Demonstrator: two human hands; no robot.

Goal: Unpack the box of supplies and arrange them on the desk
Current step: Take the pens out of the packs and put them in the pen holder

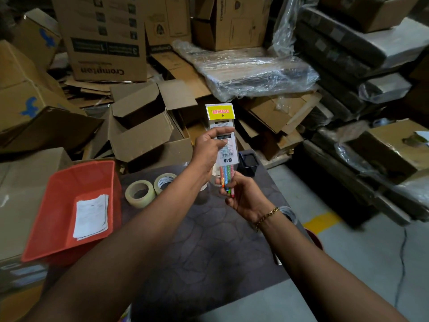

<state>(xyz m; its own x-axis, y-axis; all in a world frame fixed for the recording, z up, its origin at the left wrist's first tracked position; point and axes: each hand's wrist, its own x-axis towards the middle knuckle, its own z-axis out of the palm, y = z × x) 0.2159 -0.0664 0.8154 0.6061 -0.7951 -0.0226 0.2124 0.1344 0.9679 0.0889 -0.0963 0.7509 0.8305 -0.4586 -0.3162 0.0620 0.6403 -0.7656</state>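
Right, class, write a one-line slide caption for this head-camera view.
Left hand holds a Totem packet, right hand grips its coloured pens, above a desk with tape rolls, beside a red tray.

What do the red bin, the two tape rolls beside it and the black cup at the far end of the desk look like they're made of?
Red bin: likely moulded plastic, with smooth, even colour and slightly glossy walls.
Tape rolls: beige, matte, papery-looking tape, probably masking tape. The core material is unclear.
Black cup: probably hard plastic, with straight square walls and a faint sheen.
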